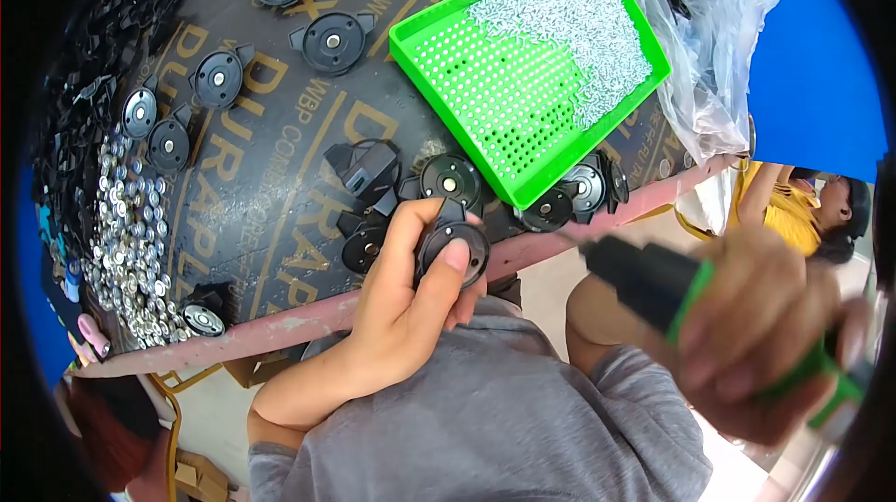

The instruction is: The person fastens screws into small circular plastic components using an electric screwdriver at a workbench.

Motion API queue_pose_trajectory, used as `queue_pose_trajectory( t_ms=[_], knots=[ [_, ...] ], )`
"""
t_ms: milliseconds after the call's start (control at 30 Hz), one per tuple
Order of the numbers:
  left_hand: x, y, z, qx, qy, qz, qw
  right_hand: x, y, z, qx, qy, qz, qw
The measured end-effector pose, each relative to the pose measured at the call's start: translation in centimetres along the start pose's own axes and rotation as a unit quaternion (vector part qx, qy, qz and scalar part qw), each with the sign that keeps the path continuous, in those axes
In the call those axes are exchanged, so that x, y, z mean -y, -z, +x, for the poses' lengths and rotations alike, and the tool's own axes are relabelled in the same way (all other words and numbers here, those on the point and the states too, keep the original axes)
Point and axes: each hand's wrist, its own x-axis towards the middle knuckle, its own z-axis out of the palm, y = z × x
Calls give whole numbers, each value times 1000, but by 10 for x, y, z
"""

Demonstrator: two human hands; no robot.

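Near the table's front edge, my left hand is closed round a round black plastic part with side wings, its thumb pressed on the face. On the right, apart from that part, my right hand grips a black and green electric screwdriver. The screwdriver is smeared by motion, its tip pointing left toward the tray's lower corner. Just beyond my left hand lie similar black parts, and another black piece stands beside them. A green perforated tray holds a heap of small silvery screws.
Several winged black parts are spread over the dark printed board. Small metal discs are heaped at left, with a pile of black pieces behind. A clear plastic bag lies right of the tray. A person in yellow is beyond.
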Motion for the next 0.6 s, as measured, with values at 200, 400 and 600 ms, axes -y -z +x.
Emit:
queue_pose_trajectory(
  t_ms=[200,400,600],
  knots=[
    [-2,-3,-2,-42,25,91,995,11,-13,-18,75,-12,10,997],
    [6,-3,-4,-35,-13,119,992,1,-21,-27,23,-19,48,998],
    [4,-6,-3,-69,9,56,996,-7,-29,-27,13,-4,-25,1000]
  ],
)
